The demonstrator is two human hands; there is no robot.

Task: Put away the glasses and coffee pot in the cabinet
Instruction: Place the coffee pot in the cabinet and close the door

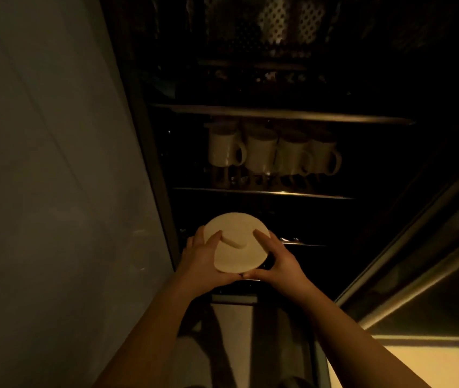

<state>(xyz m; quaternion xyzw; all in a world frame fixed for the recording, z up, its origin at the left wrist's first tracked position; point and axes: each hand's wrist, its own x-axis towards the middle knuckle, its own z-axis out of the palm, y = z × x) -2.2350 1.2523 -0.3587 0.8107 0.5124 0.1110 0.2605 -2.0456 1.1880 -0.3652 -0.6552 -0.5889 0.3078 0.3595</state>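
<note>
Both hands cup a round pot, its flat, smooth cream lid (236, 242) topped by a curved ridge handle. Left hand (203, 259) and right hand (278, 261) wrap curled fingers around its sides, just below the cabinet shelf (262, 192) holding four glossy cream mugs (273, 152).

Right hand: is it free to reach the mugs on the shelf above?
Probably not yet. The right hand and left hand both grip the round lid. The path to the mugs looks open.
</note>
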